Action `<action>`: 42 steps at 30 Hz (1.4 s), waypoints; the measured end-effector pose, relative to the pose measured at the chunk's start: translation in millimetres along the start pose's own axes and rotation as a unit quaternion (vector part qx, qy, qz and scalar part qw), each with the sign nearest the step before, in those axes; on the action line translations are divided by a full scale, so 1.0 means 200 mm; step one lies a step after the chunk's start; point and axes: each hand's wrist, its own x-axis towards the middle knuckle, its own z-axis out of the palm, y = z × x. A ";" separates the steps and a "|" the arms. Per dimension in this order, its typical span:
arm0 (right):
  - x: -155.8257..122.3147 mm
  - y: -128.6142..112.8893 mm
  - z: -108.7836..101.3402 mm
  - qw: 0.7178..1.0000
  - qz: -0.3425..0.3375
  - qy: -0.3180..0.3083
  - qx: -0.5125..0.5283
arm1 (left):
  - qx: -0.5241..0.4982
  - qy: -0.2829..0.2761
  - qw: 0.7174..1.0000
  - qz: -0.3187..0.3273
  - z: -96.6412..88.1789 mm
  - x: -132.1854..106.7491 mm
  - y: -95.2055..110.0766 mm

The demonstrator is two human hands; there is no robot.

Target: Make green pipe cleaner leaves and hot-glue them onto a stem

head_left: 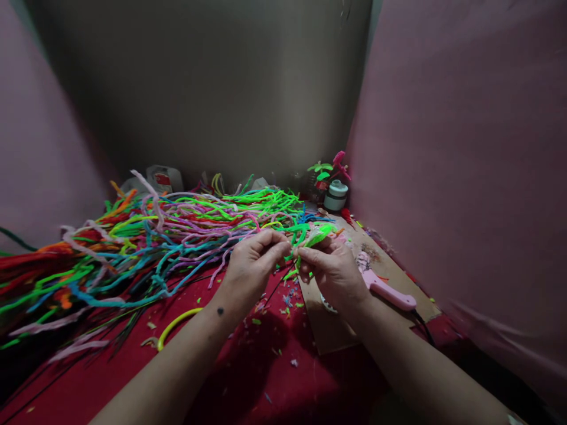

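My left hand (pixel 253 260) and my right hand (pixel 333 273) meet above a red cloth, both with fingers pinched together. Between them they grip a bright green pipe cleaner piece (pixel 315 237), bent and fuzzy, which sticks up past my right fingers. Just behind my hands lies a big heap of pipe cleaners (pixel 177 236) in green, pink, blue, orange and red.
A pink glue gun (pixel 386 289) lies on a sheet of cardboard (pixel 336 330) at the right. A small white jar (pixel 335 195) and a pipe-cleaner flower (pixel 330 168) stand at the back. A yellow loop (pixel 175 324) and small cut scraps litter the red cloth (pixel 266 378). Pink walls close in both sides.
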 end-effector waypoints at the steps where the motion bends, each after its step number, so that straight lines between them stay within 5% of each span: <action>1: 0.00 0.00 0.00 1.000 0.002 0.003 0.001 | -0.018 -0.002 1.000 -0.008 -0.01 0.00 0.00; 11: 0.01 -0.01 -0.02 1.000 0.005 0.018 0.016 | -0.040 -0.030 0.997 -0.051 -0.06 0.03 0.00; 16: 0.02 -0.01 -0.03 0.999 0.000 0.031 0.026 | -0.049 -0.109 0.992 -0.027 -0.11 0.05 0.01; 19: 0.02 -0.01 -0.04 0.999 0.011 0.033 0.029 | -0.038 -0.087 0.995 -0.042 -0.12 0.06 0.01; 23: 0.02 -0.01 -0.03 0.998 0.054 0.016 0.042 | 0.005 -0.062 0.996 -0.068 -0.08 0.05 0.01; 27: 0.02 0.00 -0.01 0.996 0.065 0.029 0.050 | -0.078 -0.107 0.988 -0.080 -0.01 0.02 0.00; 35: 0.02 0.01 -0.01 0.994 0.079 0.027 0.067 | -0.133 -0.096 0.981 -0.106 0.06 -0.01 -0.02; 42: 0.03 0.00 -0.03 0.989 0.115 0.037 0.080 | -0.260 -0.227 0.925 -0.158 0.04 0.00 -0.06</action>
